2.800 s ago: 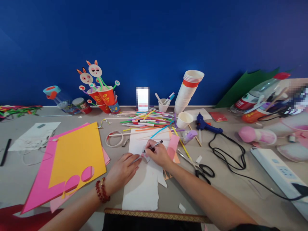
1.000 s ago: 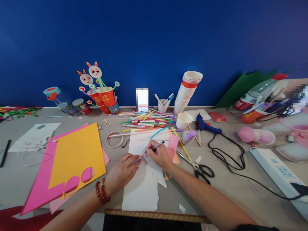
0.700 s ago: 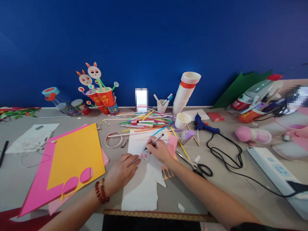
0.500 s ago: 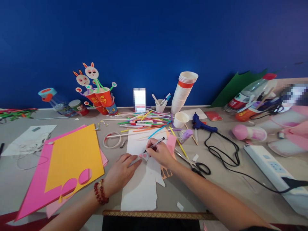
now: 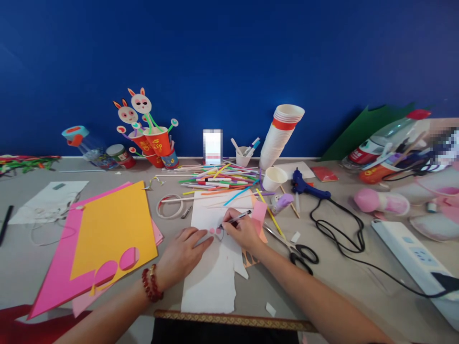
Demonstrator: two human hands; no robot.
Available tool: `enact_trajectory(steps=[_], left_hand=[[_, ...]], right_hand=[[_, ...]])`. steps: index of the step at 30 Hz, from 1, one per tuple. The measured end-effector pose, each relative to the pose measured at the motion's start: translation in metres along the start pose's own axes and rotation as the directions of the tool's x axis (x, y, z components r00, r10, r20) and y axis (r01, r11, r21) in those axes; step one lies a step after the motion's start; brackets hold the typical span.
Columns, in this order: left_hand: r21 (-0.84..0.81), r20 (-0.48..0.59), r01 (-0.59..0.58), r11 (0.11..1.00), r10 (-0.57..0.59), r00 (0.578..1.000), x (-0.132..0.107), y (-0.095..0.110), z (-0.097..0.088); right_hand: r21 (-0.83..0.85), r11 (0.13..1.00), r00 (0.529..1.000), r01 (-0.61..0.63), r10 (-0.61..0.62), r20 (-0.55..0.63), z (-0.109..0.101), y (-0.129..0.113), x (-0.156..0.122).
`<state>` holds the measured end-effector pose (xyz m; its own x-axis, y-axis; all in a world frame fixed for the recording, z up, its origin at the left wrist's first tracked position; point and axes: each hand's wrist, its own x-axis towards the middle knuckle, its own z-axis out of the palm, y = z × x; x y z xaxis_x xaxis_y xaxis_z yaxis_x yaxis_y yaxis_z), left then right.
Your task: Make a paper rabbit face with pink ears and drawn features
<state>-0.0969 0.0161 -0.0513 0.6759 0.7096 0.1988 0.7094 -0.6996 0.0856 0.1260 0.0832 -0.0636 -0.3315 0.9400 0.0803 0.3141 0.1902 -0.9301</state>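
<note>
My right hand grips a pen, its tip down at a small white paper piece with pink spots. That piece rests on a torn white sheet. With fingers stretched out, my left hand lies flat on the sheet, its fingertips beside the spotted piece. A red bead bracelet circles the left wrist. Right of my right hand are pink paper scraps and black-handled scissors.
Yellow card over pink card lies at left. Behind the sheet are scattered coloured sticks and pens, a tape roll and stacked paper cups. At right are a blue glue gun with a black cord and a power strip.
The whole view has shifted slightly, so things appear a little further right. My right hand still holds the pen at the spotted piece, and my left hand stays flat.
</note>
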Motion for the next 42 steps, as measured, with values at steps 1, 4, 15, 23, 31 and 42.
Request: enact_trajectory(steps=[1,4,15,23,31,42], left_hand=[[-0.001,0.0,0.0,1.0,0.0,1.0,-0.0001,-0.0002,0.0001],[0.003,-0.003,-0.001,1.0,0.001,1.0,-0.0003,-0.0007,0.0003],[0.008,-0.019,-0.003,1.0,0.003,1.0,0.0007,0.0008,-0.0016],[0.022,-0.013,0.002,1.0,-0.002,1.0,0.0003,0.0011,-0.0003],[0.017,-0.011,0.005,1.0,-0.005,1.0,-0.0009,0.0001,0.0001],[0.015,-0.024,0.004,1.0,-0.004,1.0,0.0005,0.0011,-0.0013]], right_hand=[[-0.008,1.0,1.0,0.002,-0.002,-0.002,0.0001,0.0001,0.0],[-0.017,1.0,1.0,0.012,-0.012,-0.004,0.0005,0.0008,0.0],[-0.058,0.998,1.0,0.025,-0.025,0.0,0.0002,-0.0013,0.0003],[-0.056,0.998,0.999,0.024,-0.026,-0.019,0.0011,-0.0004,0.0006],[-0.021,1.0,0.997,0.009,-0.011,-0.07,0.0021,0.0016,-0.0024],[-0.059,0.998,0.999,0.026,-0.028,-0.036,0.0013,-0.0007,-0.0023]])
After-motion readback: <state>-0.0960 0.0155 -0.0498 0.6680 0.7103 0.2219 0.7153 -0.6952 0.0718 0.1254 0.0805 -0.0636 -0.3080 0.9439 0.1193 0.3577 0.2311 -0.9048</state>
